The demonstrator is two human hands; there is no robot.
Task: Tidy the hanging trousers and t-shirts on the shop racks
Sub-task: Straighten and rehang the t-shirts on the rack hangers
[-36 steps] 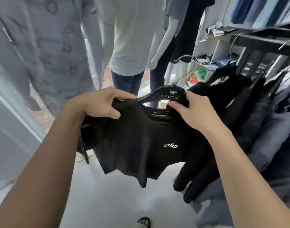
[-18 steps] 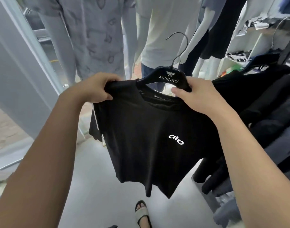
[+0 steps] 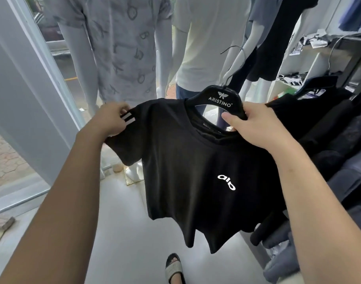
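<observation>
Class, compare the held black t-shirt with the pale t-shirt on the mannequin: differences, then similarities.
The black t-shirt hangs on a hanger; the pale t-shirt is worn by a mannequin. The black t-shirt carries a white chest logo; the pale t-shirt's visible part looks plain. Both are short-sleeved.

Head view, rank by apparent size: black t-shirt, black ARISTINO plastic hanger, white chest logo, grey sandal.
1. black t-shirt
2. black ARISTINO plastic hanger, partly hidden inside the shirt
3. grey sandal, cut by the frame edge
4. white chest logo

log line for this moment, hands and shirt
left hand: pinches striped sleeve | right hand: grips ARISTINO hanger | black t-shirt: on hanger, hook free of rack
</observation>
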